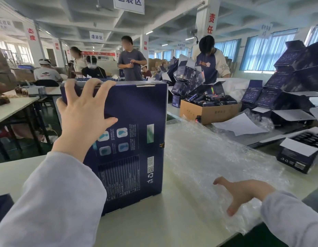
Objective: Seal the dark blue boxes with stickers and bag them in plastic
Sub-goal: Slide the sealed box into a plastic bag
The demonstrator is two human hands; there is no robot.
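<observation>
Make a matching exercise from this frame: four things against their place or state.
Things: 1 left hand; 2 right hand; 3 dark blue box; 4 cardboard carton.
States: A filled with dark items; B stands upright on the table; C rests spread on the bubble plastic; D grips the box's top edge.
Pairs: 1-D, 2-C, 3-B, 4-A.
</observation>
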